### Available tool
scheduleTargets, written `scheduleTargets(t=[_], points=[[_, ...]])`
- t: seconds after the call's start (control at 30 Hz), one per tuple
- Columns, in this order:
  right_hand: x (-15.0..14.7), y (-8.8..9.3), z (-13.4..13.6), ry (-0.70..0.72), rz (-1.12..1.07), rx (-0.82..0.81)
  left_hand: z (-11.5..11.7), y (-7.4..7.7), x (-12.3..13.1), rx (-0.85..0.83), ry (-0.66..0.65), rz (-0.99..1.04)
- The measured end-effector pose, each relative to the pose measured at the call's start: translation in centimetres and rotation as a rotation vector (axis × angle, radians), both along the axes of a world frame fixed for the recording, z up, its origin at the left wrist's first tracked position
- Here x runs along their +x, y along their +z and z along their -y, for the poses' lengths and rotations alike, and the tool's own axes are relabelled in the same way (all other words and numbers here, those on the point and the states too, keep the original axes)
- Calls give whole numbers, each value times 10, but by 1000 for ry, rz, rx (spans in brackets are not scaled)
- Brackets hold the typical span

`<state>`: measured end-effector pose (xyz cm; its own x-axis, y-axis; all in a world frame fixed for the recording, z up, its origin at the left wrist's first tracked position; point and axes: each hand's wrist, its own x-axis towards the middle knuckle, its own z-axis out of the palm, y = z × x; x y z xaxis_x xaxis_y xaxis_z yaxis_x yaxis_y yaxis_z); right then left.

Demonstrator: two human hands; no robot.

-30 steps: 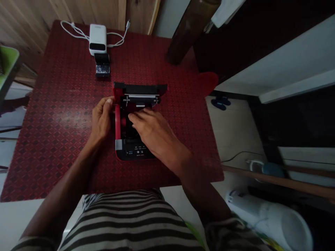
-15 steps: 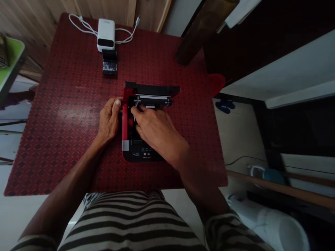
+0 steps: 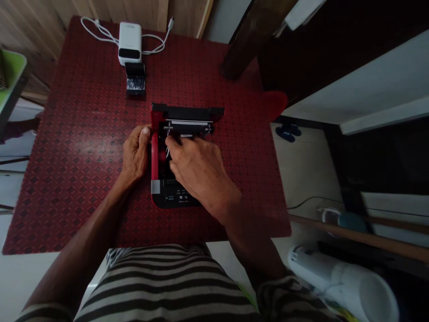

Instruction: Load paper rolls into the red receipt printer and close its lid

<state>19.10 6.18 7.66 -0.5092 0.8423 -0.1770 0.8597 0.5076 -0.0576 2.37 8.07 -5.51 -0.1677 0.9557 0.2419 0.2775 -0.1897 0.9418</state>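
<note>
A red and black device (image 3: 155, 156) that looks like a small printer lies on the table with its lid up and a roller (image 3: 189, 129) showing. My left hand (image 3: 136, 152) steadies its left side, fingers curled against the casing and thumb at the edge. Inside the open bay, my right hand (image 3: 197, 165) reaches down with bent, closed fingers. Beside its thumb shows a thin white loop, perhaps a wire. Whatever the fingertips grip is hidden under the hand. Small buttons (image 3: 183, 197) sit on the front panel.
On the patterned red table (image 3: 83, 179), a white power bank (image 3: 130, 42) with a white cable (image 3: 156, 50) stands at the back left. A black piece with a scuffed face (image 3: 135, 84) lies before it. A brown post (image 3: 241, 49) rises at the back right.
The whole view has shifted slightly, so the table's contents appear a little further left. Both hands stay at the printer, the right one still inside it.
</note>
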Motion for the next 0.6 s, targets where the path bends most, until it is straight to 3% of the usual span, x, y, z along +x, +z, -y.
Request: scheduleTargets(t=[0.27,0.33,0.47,0.53,0.6], points=[[22,-2,18,47,-210,190,0,-3,-3,25,-26,-4],[41,4,24,29,-371,257,0,-3,-3,17,-30,-9],[93,14,30,-93,-938,295,0,-2,-4,-2,-27,-34],[119,4,24,-206,-1147,341,1,0,-4,-13,-26,-43],[139,-20,12,-321,-1221,342,2,3,-5,-22,-38,-52]])
